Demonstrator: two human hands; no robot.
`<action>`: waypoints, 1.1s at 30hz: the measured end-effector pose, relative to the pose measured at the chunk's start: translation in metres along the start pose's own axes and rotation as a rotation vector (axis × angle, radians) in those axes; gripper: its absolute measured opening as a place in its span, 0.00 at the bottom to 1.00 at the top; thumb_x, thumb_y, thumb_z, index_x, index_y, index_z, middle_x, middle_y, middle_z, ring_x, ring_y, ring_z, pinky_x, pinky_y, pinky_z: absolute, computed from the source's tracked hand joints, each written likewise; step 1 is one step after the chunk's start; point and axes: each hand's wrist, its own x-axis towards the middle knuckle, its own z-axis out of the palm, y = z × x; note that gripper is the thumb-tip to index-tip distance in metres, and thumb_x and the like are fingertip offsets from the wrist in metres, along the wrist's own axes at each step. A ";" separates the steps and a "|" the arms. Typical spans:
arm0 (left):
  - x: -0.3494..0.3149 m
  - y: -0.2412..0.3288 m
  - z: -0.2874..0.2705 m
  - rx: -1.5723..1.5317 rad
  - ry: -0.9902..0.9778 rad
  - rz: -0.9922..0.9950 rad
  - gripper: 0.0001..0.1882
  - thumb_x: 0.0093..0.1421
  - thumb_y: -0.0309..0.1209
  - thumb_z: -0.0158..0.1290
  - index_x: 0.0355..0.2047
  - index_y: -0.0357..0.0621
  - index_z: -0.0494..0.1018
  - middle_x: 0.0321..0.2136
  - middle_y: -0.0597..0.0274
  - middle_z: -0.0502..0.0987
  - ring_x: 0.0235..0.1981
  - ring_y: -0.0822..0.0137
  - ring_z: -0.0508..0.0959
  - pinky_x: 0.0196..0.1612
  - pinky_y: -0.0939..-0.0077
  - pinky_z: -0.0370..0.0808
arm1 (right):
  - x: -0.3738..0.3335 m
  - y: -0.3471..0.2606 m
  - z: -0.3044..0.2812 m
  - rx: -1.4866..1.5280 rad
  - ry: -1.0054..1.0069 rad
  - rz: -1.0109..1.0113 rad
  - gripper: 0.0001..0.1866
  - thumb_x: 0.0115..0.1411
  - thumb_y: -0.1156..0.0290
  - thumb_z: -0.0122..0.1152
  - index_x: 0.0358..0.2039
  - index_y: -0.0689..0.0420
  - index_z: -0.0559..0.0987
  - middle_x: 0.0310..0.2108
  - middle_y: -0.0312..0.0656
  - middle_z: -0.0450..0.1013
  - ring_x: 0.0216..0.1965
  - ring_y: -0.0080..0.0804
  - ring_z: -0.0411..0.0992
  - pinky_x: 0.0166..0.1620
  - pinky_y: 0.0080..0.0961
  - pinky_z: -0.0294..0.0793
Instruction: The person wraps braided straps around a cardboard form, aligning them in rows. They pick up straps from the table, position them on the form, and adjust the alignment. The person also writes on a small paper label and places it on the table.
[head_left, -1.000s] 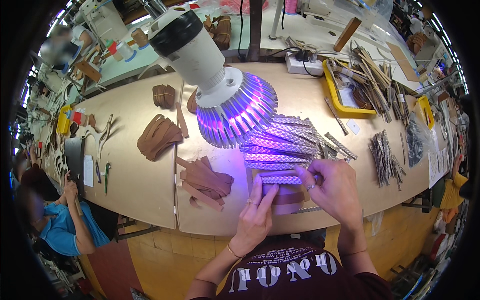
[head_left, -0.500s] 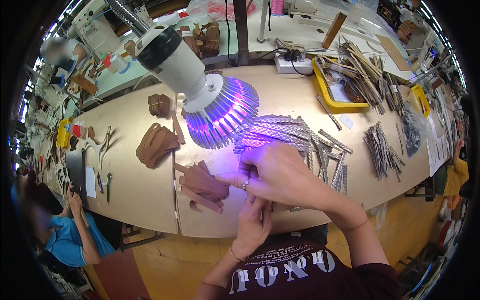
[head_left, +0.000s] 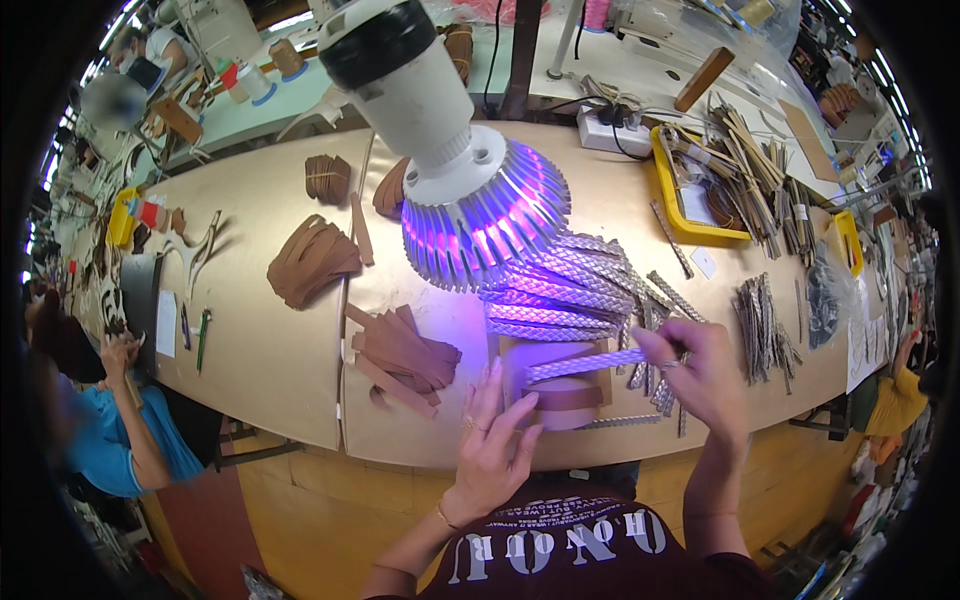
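Pinched in my right hand (head_left: 700,378) is the right end of a silvery braided strap (head_left: 585,366), which stretches leftward under violet light. Below the strap lies a rounded, pale tan piece (head_left: 570,412) with a brown band across it; its kind is unclear. My left hand (head_left: 495,440) has its fingers spread at the left side of that piece, holding nothing visible. Just beyond, a bundle of braided straps (head_left: 560,290) lies partly hidden behind a lamp (head_left: 480,215) with a finned metal head. A pile of brown strips (head_left: 410,358) rests left of my left hand.
Another bundle of brown strips (head_left: 312,262) lies farther left. At the right are a cluster of braided straps (head_left: 765,325) and a yellow tray (head_left: 712,236) with thin strips. A person in a blue shirt (head_left: 105,440) sits at the left. The lamp overhangs the work area.
My hands have moved apart; the right went rightward with the braided strap, and the left opened. The tan piece beneath has come into sight. The lamp appears higher and farther right in view.
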 end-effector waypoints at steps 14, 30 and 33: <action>0.005 0.016 0.013 0.164 -0.132 0.077 0.30 0.56 0.33 0.60 0.58 0.37 0.66 0.62 0.38 0.60 0.64 0.42 0.61 0.62 0.46 0.60 | -0.016 0.023 0.032 -0.154 0.146 -0.313 0.17 0.62 0.59 0.59 0.28 0.61 0.79 0.22 0.45 0.74 0.22 0.42 0.71 0.25 0.33 0.65; 0.006 0.015 0.026 0.123 -0.068 0.047 0.31 0.58 0.34 0.59 0.60 0.37 0.64 0.63 0.36 0.58 0.62 0.39 0.62 0.62 0.45 0.60 | 0.003 -0.008 0.024 -0.037 -0.157 -0.165 0.17 0.57 0.58 0.61 0.23 0.60 0.81 0.13 0.49 0.69 0.16 0.47 0.69 0.24 0.36 0.65; 0.005 0.016 0.028 0.095 -0.053 0.013 0.31 0.57 0.33 0.60 0.59 0.37 0.64 0.62 0.35 0.58 0.62 0.39 0.63 0.62 0.45 0.60 | 0.005 -0.020 0.023 -0.013 -0.137 -0.295 0.17 0.57 0.58 0.61 0.23 0.60 0.81 0.14 0.49 0.70 0.17 0.47 0.70 0.24 0.37 0.67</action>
